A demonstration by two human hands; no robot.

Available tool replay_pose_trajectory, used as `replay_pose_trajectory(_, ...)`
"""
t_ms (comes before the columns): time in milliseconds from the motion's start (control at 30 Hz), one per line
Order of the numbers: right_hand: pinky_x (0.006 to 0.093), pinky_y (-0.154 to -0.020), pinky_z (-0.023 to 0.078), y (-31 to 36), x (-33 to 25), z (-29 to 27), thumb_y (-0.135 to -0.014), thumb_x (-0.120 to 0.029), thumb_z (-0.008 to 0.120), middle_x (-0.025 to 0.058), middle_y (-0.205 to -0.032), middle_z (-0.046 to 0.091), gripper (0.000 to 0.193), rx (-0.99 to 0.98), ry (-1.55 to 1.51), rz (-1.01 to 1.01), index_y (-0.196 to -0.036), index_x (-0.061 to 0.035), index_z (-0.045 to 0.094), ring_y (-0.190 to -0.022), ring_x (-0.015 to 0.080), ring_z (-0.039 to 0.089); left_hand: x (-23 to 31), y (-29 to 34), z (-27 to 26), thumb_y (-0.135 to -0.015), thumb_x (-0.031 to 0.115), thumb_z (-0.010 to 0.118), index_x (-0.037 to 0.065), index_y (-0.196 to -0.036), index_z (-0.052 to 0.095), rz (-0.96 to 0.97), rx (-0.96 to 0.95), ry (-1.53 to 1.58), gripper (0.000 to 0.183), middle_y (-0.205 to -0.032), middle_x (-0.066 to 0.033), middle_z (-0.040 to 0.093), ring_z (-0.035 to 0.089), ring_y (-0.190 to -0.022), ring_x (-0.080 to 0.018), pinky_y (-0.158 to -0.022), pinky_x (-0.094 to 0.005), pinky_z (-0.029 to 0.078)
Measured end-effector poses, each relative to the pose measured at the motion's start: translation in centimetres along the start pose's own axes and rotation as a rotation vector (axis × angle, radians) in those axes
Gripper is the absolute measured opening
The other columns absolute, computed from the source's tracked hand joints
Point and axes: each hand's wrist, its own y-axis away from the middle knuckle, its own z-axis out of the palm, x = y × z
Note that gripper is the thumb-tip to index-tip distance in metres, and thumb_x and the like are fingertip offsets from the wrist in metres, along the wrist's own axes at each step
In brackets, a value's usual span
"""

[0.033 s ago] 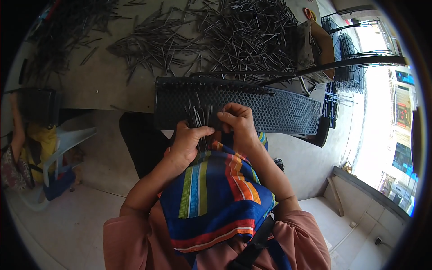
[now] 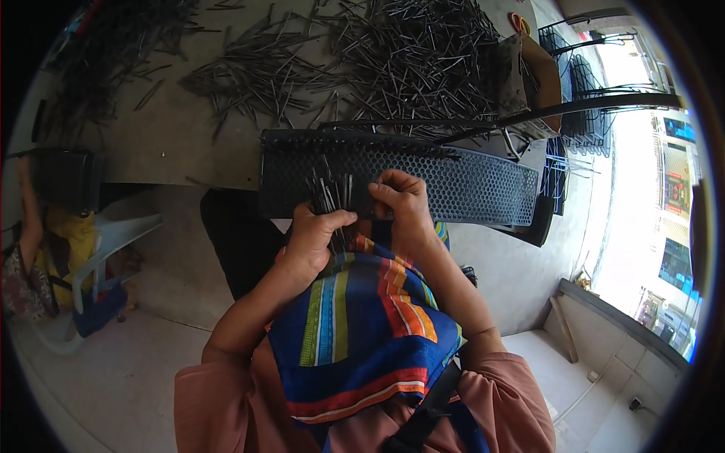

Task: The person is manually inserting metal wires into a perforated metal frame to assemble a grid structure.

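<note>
My left hand (image 2: pixel 313 241) grips a bundle of thin dark metal pins (image 2: pixel 330 195), held upright against the near edge of a long black perforated panel (image 2: pixel 468 185). The panel lies along the front edge of the grey table (image 2: pixel 174 143). My right hand (image 2: pixel 404 208) is just right of the bundle, fingers curled and pinched together against the panel. Whether it holds a single pin is hidden by the fingers. A bright striped cloth (image 2: pixel 362 332) covers my lap below both hands.
Heaps of loose dark metal pins (image 2: pixel 393 53) spread over the table behind the panel. More black wire racks (image 2: pixel 589 90) stand at the right. A plastic chair (image 2: pixel 106 241) and a seated person (image 2: pixel 30 257) are at the left, on a pale tiled floor.
</note>
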Motion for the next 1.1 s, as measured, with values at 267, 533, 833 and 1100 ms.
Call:
replay_pose_trajectory(267,0.0186,-0.055,0.038,-3.5,-0.2,-1.0,-0.079,0.006,0.068,-0.0011,-0.073,0.059,0.011,0.285,0.21,-0.654,-0.087,-0.0008,0.067,-0.062,0.0044,0.049,0.1,0.0,-0.1,-0.074,-0.005,0.065,-0.003,-0.082,0.063,0.067,0.047,-0.067,0.009,-0.075,-0.0109,0.066,0.067,-0.063,-0.0208,-0.057,-0.0305,0.055)
replay_pose_trajectory(533,0.0185,-0.063,0.042,-3.4,-0.7,-0.7,-0.074,0.011,0.069,0.0022,-0.079,0.061,0.015,0.301,0.424,-0.748,-0.085,0.0021,0.067,-0.072,0.0059,0.055,0.1,-0.6,-0.5,-0.073,-0.006,0.066,-0.004,-0.085,0.063,-0.006,0.025,-0.082,0.013,-0.075,-0.0124,0.067,0.067,-0.062,-0.0218,-0.054,-0.0307,0.054)
replay_pose_trajectory(833,0.0214,-0.061,0.045,-3.6,-0.8,-0.6,-0.072,0.007,0.073,0.0059,-0.078,0.064,0.014,0.256,0.575,-0.865,-0.085,0.0026,0.068,-0.068,0.0096,0.059,0.4,-0.8,-0.2,-0.073,-0.005,0.067,-0.004,-0.087,0.063,-0.018,0.005,-0.091,0.014,-0.075,-0.0136,0.067,0.067,-0.06,-0.0218,-0.052,-0.0303,0.053)
replay_pose_trajectory(1100,0.0252,-0.056,0.046,-3.4,-1.1,0.6,-0.07,0.003,0.075,0.0062,-0.074,0.062,0.017,0.349,0.762,-0.81,-0.085,-0.0017,0.07,-0.061,0.0155,0.061,0.6,-0.5,0.4,-0.074,-0.005,0.064,-0.006,-0.084,0.063,-0.031,-0.009,-0.067,0.01,-0.073,-0.0161,0.065,0.066,-0.059,-0.024,-0.047,-0.0348,0.054)
